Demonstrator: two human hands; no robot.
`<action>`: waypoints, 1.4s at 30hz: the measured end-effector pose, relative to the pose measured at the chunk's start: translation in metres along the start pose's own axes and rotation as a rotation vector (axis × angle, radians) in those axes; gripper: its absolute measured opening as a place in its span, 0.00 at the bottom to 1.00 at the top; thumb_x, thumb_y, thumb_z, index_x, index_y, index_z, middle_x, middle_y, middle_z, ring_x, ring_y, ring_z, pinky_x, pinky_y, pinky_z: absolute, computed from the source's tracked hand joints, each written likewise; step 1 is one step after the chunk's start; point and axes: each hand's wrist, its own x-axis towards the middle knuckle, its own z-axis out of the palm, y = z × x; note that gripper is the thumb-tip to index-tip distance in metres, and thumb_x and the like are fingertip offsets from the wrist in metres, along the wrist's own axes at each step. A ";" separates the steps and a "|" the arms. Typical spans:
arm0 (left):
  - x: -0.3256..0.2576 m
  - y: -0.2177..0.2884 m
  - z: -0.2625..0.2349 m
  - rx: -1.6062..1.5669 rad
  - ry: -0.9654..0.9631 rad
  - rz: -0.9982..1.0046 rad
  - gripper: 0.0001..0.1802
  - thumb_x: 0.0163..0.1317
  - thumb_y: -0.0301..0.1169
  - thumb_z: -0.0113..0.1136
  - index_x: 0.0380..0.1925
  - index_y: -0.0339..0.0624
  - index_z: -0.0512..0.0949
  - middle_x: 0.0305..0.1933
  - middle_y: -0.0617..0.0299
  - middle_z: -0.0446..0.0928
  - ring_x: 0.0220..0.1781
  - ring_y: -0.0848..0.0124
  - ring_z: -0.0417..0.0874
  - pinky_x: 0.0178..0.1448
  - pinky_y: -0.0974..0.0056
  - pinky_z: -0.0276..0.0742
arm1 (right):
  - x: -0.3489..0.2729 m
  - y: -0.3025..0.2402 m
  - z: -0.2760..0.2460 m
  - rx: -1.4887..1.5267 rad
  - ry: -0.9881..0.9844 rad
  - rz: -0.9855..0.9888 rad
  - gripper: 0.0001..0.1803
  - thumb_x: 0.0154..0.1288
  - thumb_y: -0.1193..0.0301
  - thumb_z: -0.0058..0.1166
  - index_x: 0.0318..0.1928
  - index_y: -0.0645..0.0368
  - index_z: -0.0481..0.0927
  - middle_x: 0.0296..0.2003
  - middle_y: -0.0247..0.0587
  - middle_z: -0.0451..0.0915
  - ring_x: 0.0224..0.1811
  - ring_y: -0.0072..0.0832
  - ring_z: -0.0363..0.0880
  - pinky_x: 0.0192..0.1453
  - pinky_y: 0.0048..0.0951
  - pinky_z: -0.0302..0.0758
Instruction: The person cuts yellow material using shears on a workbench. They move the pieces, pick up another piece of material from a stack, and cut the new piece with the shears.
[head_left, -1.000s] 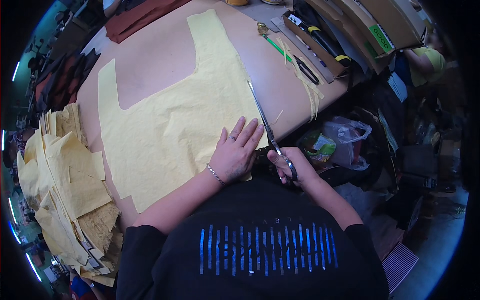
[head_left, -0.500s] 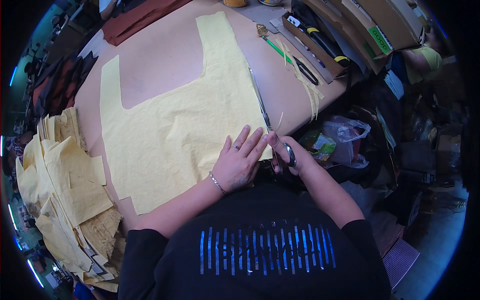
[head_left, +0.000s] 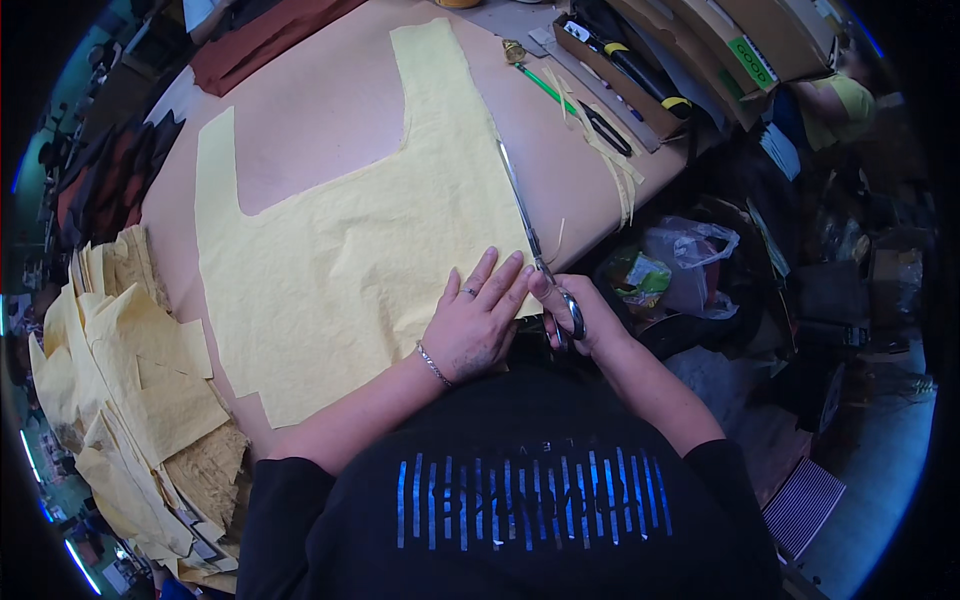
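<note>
A large pale yellow fabric piece (head_left: 330,250), cut with two upright arms and a gap between them, lies on the table in front of me. My left hand (head_left: 480,315) rests flat on its lower right corner, fingers stretched out and pressing it down. In my right hand (head_left: 585,315) I grip a pair of scissors (head_left: 533,238), thumb and fingers at the handle rings. The long metal blades lie along the fabric's right edge, pointing away from me. A thin trimmed strip (head_left: 560,235) lies just right of the blades. Whether the blades are fully closed is hard to make out.
Stacked yellow fabric pieces (head_left: 150,380) sit at the left. Folded reddish-brown cloth (head_left: 260,50) lies at the far edge. At the far right are a green pen (head_left: 545,88), black snips (head_left: 608,132), yellow offcuts (head_left: 625,180) and a cardboard tray (head_left: 640,100). A plastic bag (head_left: 690,265) sits beyond the table's right edge.
My right hand has tilted the scissors slightly, and their handle rings sit a little lower. My left hand stays on the fabric. The whole view has shifted slightly.
</note>
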 end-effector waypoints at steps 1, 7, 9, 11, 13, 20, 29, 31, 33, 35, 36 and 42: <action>0.000 0.000 0.000 0.000 -0.001 0.005 0.37 0.44 0.28 0.56 0.58 0.44 0.56 0.63 0.54 0.54 0.64 0.53 0.54 0.54 0.41 0.61 | 0.000 0.001 0.001 0.003 0.004 -0.001 0.34 0.45 0.37 0.49 0.24 0.61 0.70 0.13 0.29 0.64 0.11 0.15 0.65 0.13 0.17 0.66; -0.004 0.000 0.002 0.018 -0.013 0.008 0.37 0.44 0.28 0.56 0.58 0.44 0.56 0.63 0.54 0.54 0.65 0.53 0.54 0.54 0.41 0.61 | -0.002 0.002 0.005 -0.003 0.028 0.042 0.32 0.47 0.40 0.51 0.24 0.62 0.70 0.13 0.29 0.64 0.11 0.15 0.65 0.12 0.17 0.66; -0.004 0.000 0.003 0.011 0.000 0.014 0.38 0.44 0.28 0.56 0.59 0.45 0.56 0.63 0.54 0.53 0.65 0.52 0.53 0.54 0.41 0.61 | -0.001 0.003 0.005 0.032 0.022 0.005 0.34 0.47 0.38 0.48 0.23 0.63 0.70 0.13 0.30 0.65 0.10 0.17 0.65 0.12 0.18 0.65; -0.005 0.002 0.001 -0.007 -0.007 0.013 0.38 0.44 0.28 0.56 0.59 0.45 0.55 0.64 0.54 0.53 0.65 0.52 0.53 0.54 0.41 0.61 | -0.002 -0.007 0.000 0.000 -0.032 -0.017 0.37 0.46 0.35 0.46 0.23 0.64 0.71 0.14 0.31 0.65 0.12 0.18 0.65 0.13 0.19 0.65; -0.007 0.006 -0.001 -0.022 -0.014 0.010 0.39 0.43 0.28 0.57 0.59 0.45 0.55 0.64 0.54 0.53 0.65 0.52 0.53 0.54 0.41 0.61 | 0.003 -0.015 -0.003 -0.031 -0.090 -0.042 0.39 0.44 0.33 0.43 0.23 0.64 0.71 0.15 0.31 0.66 0.13 0.19 0.66 0.15 0.21 0.65; -0.010 0.013 -0.001 -0.011 -0.029 0.045 0.40 0.41 0.27 0.57 0.59 0.44 0.55 0.63 0.54 0.53 0.65 0.51 0.53 0.54 0.41 0.61 | 0.019 -0.021 -0.004 -0.045 0.010 -0.002 0.45 0.40 0.28 0.38 0.25 0.65 0.73 0.20 0.35 0.67 0.24 0.21 0.66 0.25 0.24 0.65; -0.009 0.016 0.001 -0.021 -0.014 0.046 0.40 0.41 0.27 0.57 0.59 0.45 0.56 0.63 0.53 0.54 0.64 0.51 0.54 0.53 0.41 0.62 | 0.012 -0.016 -0.007 -0.098 0.051 -0.056 0.38 0.49 0.34 0.40 0.22 0.64 0.71 0.14 0.34 0.65 0.12 0.19 0.65 0.14 0.22 0.64; -0.008 0.016 0.001 -0.018 -0.021 0.048 0.40 0.41 0.27 0.57 0.59 0.45 0.56 0.63 0.53 0.54 0.64 0.51 0.54 0.53 0.41 0.63 | 0.011 -0.015 -0.004 -0.065 0.077 -0.124 0.38 0.49 0.35 0.41 0.22 0.65 0.69 0.12 0.34 0.65 0.09 0.20 0.63 0.11 0.22 0.62; -0.008 0.015 0.002 -0.021 -0.006 0.047 0.40 0.41 0.26 0.57 0.59 0.45 0.56 0.63 0.53 0.54 0.64 0.51 0.55 0.52 0.41 0.63 | 0.009 -0.017 -0.003 -0.053 0.087 -0.122 0.37 0.49 0.36 0.42 0.22 0.64 0.69 0.11 0.34 0.65 0.09 0.20 0.63 0.11 0.22 0.62; -0.008 0.014 0.003 -0.022 -0.009 0.047 0.39 0.41 0.26 0.57 0.59 0.45 0.56 0.63 0.53 0.54 0.64 0.51 0.55 0.52 0.41 0.63 | 0.008 -0.019 -0.002 -0.040 0.101 -0.120 0.36 0.50 0.36 0.42 0.22 0.64 0.69 0.11 0.34 0.65 0.08 0.20 0.63 0.11 0.22 0.62; -0.008 0.014 0.003 -0.024 -0.010 0.044 0.39 0.42 0.26 0.57 0.59 0.45 0.56 0.63 0.53 0.54 0.64 0.51 0.55 0.52 0.41 0.64 | 0.008 -0.020 -0.001 -0.060 0.111 -0.107 0.35 0.50 0.37 0.43 0.22 0.63 0.69 0.11 0.33 0.64 0.09 0.20 0.64 0.11 0.21 0.62; -0.007 0.016 -0.001 -0.029 -0.015 0.044 0.39 0.41 0.26 0.57 0.59 0.44 0.56 0.63 0.53 0.53 0.64 0.50 0.54 0.52 0.41 0.63 | 0.012 -0.020 -0.007 -0.047 0.075 -0.069 0.34 0.50 0.37 0.43 0.22 0.62 0.69 0.10 0.32 0.62 0.09 0.20 0.63 0.12 0.21 0.61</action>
